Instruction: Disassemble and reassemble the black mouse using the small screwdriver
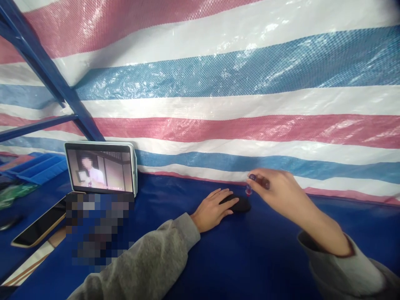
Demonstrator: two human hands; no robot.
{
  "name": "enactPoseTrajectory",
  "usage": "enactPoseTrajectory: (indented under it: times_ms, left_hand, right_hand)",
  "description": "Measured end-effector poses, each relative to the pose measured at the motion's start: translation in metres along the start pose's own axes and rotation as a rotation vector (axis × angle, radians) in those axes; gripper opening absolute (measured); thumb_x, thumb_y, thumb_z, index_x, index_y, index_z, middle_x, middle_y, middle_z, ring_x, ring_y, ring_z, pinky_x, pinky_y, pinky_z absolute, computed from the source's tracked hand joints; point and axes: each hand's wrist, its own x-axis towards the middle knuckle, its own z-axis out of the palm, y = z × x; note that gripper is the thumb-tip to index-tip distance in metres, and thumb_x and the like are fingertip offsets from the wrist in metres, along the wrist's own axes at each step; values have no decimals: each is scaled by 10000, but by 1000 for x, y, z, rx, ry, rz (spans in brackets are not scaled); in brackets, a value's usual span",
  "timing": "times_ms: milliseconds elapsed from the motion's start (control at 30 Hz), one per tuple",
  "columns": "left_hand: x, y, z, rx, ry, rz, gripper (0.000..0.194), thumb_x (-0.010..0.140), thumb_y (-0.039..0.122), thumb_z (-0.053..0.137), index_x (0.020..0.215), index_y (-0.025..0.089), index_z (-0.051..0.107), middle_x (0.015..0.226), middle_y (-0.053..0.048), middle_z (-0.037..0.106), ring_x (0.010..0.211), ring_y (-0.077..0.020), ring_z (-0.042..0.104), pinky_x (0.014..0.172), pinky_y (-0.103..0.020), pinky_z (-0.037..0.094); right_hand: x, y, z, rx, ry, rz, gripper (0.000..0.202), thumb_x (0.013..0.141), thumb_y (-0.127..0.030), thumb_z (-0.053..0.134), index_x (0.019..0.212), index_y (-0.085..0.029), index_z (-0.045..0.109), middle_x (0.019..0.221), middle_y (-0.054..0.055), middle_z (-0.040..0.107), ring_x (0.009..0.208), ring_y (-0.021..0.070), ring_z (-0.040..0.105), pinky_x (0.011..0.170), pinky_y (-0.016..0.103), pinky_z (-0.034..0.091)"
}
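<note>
Working at a blue-covered table (250, 258), you are laying your left hand (215, 209) over a black rounded object (242, 204), its fingers lying somewhat spread across the near side of the top. Just beside it, your right hand (262, 185) is pinching a small purple-and-red piece (249, 189) between thumb and index finger, the other fingers curling in; the piece is pointing downward near the black object's far right edge, and whether the two are touching you cannot tell from this angle. Gray sleeves are covering both your forearms. To the left, a tablet (100, 166) is standing upright, showing a video, while a smartphone (40, 221) is lying near a blue compartment tray (46, 167). Behind, a red, white and blue striped tarpaulin (218, 77) is hanging beside a blue metal frame (56, 68).
</note>
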Motion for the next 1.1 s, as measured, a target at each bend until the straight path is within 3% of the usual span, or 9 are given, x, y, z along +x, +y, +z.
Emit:
enactPoseTrajectory:
  times_ms: [267, 467, 733, 867, 967, 1100]
  left_hand:
    - [0, 0, 0, 23, 1, 29, 416, 1018, 386, 386, 1407, 249, 441, 1447, -79, 470, 1403, -207, 367, 1176, -447, 306]
    - [1, 1, 0, 21, -8, 22, 414, 1022, 376, 382, 1410, 243, 439, 1464, -71, 460, 1412, -199, 355, 1179, -439, 304]
    - [1, 1, -4, 29, -9, 0, 414, 1019, 363, 397, 1408, 233, 448, 1465, -65, 467, 1406, -192, 367, 1182, -419, 313]
    - [0, 1, -3, 28, -2, 9, 409, 1021, 367, 388, 1404, 238, 455, 1465, -69, 467, 1405, -199, 371, 1174, -433, 324]
    - [0, 1, -3, 30, 7, 13, 409, 1020, 366, 392, 1405, 244, 454, 1464, -70, 467, 1401, -203, 378, 1169, -438, 332]
    - [0, 1, -3, 33, 11, 21, 411, 1019, 368, 395, 1404, 240, 457, 1458, -69, 475, 1398, -203, 381, 1171, -436, 329]
  right_hand:
    - [-1, -2, 0, -164, -124, 29, 144, 826, -208, 456, 793, -219, 596, 739, 20, 673, 649, 171, 601, 590, 278, 353]
    - [-1, 1, 10, -382, -189, 99, 293, 951, -345, 373, 809, -208, 590, 712, 63, 676, 665, 215, 623, 551, 293, 276]
    - [-2, 2, 12, -272, -201, -13, 281, 941, -232, 354, 980, -174, 626, 866, 84, 692, 752, 206, 631, 605, 298, 339]
    - [-4, -1, 12, -256, -176, -39, 357, 843, -93, 395, 1109, -163, 623, 958, 87, 677, 762, 187, 625, 643, 295, 362]
    - [-3, -3, 12, -235, -170, -64, 327, 806, -70, 407, 1014, -172, 638, 938, 71, 663, 772, 178, 614, 652, 287, 361]
    - [-2, -4, 12, -236, -206, -48, 286, 918, -146, 333, 881, -187, 614, 849, 50, 640, 708, 168, 585, 611, 285, 336]
